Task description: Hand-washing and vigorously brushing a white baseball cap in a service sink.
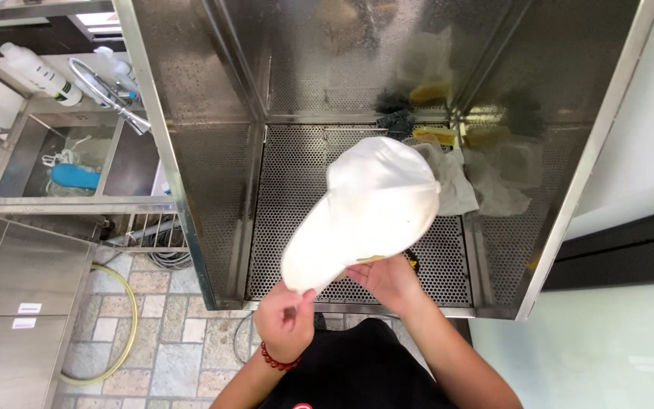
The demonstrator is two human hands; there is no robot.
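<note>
Both hands hold a white cap (369, 208) up in the air over a shiny metal box with a floor full of little holes (297, 204). At about 7 o'clock from the cap, the left hand (285, 318), with a red bead band (278, 361) on its wrist, pinches the tip of the brim. At 6 o'clock, the right hand (389, 282) grips the underside, fingers closed on the cloth. Such a small pinch could slip, I think, and then the cap would tip and drop onto the holey floor. At 3 o'clock from the cap lie crumpled white rags (486, 185). Far off at 9 o'clock sits a sink (9, 163) with a blue thing inside (75, 176).
</note>
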